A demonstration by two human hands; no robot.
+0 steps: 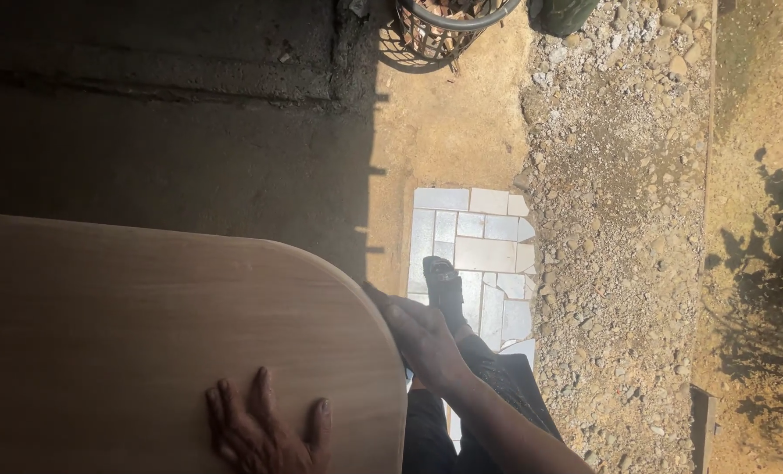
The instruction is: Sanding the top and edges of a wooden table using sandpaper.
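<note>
Your one camera sits on your head, looking steeply down and close over the rounded wooden board (pixel 146 333) at your hands, with tiled paving (pixel 479 254) and gravel (pixel 619 219) beyond its curved edge.

This is an outdoor yard beside a building, a rough work area more than a garden. Hard sunlight falls on bare packed earth (pixel 448 132), a wide strip of loose gravel and stones (pixel 615 202) runs alongside it, and a small patch of broken pale tiles (pixel 475 250) is set into the ground as a stepping pad. A concrete slab (pixel 163 132) lies in deep shade to one side, a wire basket of reddish rubble (pixel 439 22) stands at the edge, and the shadow of foliage (pixel 773 290) falls across the dirt beyond a thin border strip.
</note>
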